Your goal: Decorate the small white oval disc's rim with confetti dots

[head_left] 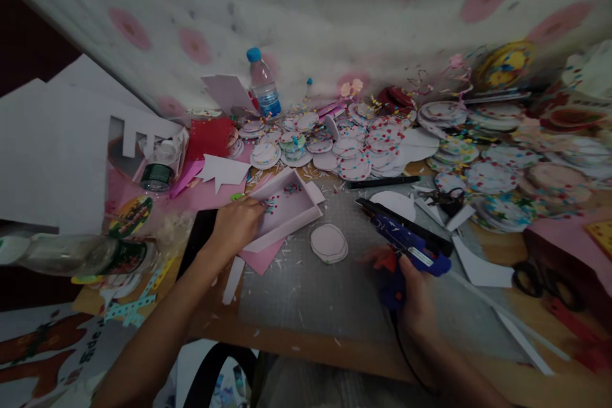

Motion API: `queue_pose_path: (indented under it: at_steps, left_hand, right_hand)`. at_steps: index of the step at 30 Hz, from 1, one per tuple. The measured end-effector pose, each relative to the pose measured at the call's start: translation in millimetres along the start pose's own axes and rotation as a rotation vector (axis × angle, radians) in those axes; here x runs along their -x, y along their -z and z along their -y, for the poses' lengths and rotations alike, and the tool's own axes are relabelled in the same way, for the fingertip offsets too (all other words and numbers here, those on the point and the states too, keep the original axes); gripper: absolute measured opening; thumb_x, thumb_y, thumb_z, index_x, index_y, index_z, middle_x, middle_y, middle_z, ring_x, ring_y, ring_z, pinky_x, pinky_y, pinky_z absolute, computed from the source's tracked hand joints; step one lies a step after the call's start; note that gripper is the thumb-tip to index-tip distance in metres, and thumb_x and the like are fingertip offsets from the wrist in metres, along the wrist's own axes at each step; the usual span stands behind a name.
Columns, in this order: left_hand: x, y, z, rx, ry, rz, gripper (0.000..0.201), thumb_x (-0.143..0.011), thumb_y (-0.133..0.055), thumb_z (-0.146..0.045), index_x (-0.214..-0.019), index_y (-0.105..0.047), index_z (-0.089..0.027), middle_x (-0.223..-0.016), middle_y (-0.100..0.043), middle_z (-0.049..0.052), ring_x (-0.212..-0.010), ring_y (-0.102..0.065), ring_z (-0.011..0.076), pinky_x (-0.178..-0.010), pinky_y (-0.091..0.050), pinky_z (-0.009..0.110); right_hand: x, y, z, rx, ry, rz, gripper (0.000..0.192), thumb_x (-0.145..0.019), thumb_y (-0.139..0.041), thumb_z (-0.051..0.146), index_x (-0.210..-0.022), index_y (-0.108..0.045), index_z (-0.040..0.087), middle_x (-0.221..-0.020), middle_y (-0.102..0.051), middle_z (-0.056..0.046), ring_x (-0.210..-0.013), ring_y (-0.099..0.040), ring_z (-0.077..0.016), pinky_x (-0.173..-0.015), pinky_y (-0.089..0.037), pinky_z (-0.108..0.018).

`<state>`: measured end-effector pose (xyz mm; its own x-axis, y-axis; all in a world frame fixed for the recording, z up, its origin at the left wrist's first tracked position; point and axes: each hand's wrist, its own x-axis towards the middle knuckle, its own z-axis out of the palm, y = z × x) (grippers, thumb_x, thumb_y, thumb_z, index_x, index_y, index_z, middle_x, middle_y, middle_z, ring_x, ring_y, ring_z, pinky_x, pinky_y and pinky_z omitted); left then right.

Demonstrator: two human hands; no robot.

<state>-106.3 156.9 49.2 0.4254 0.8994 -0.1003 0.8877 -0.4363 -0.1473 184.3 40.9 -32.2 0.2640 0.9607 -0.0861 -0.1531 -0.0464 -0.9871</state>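
My right hand (417, 290) grips a blue hot glue gun (418, 248) with a red trigger. A clear glue stick sticks out of its back and a black cord hangs below. My left hand (241, 223) reaches over the near-left side of a white open box (291, 217). Its fingers are drawn together beside small red and blue bead-like bits in the box; whether they pinch any is too small to tell. Between the hands, a white paper disc (329, 243) with a line drawn inside its edge lies on the grey cutting mat (306, 299).
Many decorated paper discs (354, 159) are piled along the back. A blue-capped bottle (264, 83) stands behind them. A black pen (384, 182), a black cutter (415, 229), keys (448, 199) and scissors (545, 284) lie right. A large bottle (81, 254) lies left.
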Motion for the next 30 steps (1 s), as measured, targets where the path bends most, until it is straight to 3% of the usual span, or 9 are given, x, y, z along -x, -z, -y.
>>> queue_pose_path:
  at_steps: [7,12,18,22,26,30]
  left_hand:
    - [16,7.0,10,0.329,0.093,-0.243,0.025,-0.088,-0.050,-0.022,-0.093,-0.074,-0.024,-0.096,-0.074,0.005,-0.094,-0.064,0.0236,-0.080,-0.052,0.036]
    - [25,24.5,-16,0.877,0.237,-0.326,0.016,-0.081,-0.064,-0.029,-0.087,-0.076,-0.021,-0.090,-0.075,0.005,-0.084,-0.068,0.0200,-0.079,-0.053,0.032]
    - [46,36.8,-73,1.563,0.440,-0.131,0.017,-0.074,-0.074,-0.033,-0.084,-0.077,-0.019,-0.071,-0.073,0.004,-0.061,-0.062,0.0137,-0.051,-0.045,0.021]
    - [56,26.0,-112,1.871,0.440,-0.045,0.018,-0.073,-0.076,-0.034,-0.082,-0.077,-0.019,-0.067,-0.072,0.005,-0.055,-0.056,0.0101,-0.046,-0.040,0.019]
    - [60,14.6,-142,1.953,0.429,0.011,0.017,-0.075,-0.075,-0.035,-0.084,-0.077,-0.021,-0.068,-0.072,0.004,-0.053,-0.053,0.0088,-0.047,-0.039,0.019]
    - [63,15.0,-152,1.873,0.395,-0.007,0.014,-0.078,-0.072,-0.032,-0.085,-0.077,-0.022,-0.071,-0.072,0.003,-0.054,-0.054,0.0092,-0.048,-0.039,0.019]
  right_hand:
    - [-2,0,5,-0.015,-0.027,-0.025,0.036,-0.088,-0.047,0.047,-0.068,-0.063,0.021,-0.078,-0.069,-0.005,-0.075,-0.060,-0.0221,-0.073,-0.044,-0.034]
    - [-4,4,1,-0.065,-0.008,-0.005,0.035,-0.089,-0.046,0.044,-0.068,-0.061,0.021,-0.078,-0.068,-0.004,-0.077,-0.061,-0.0209,-0.076,-0.043,-0.034]
    - [-2,2,24,-0.169,-0.089,-0.083,0.026,-0.086,-0.053,0.043,-0.083,-0.066,0.021,-0.087,-0.067,-0.006,-0.083,-0.061,-0.0216,-0.081,-0.047,-0.035]
    - [9,-9,54,-0.315,-0.174,0.018,0.014,-0.078,-0.069,0.032,-0.082,-0.059,0.023,-0.086,-0.064,-0.003,-0.073,-0.059,-0.0159,-0.068,-0.050,-0.029]
    - [19,-18,66,-0.271,-0.190,0.128,0.018,-0.076,-0.072,0.031,-0.083,-0.057,0.023,-0.086,-0.064,-0.002,-0.071,-0.059,-0.0143,-0.066,-0.049,-0.028]
    - [22,-21,64,-0.254,-0.184,0.183,0.022,-0.073,-0.075,0.028,-0.084,-0.056,0.024,-0.089,-0.066,-0.001,-0.074,-0.060,-0.0147,-0.067,-0.050,-0.028]
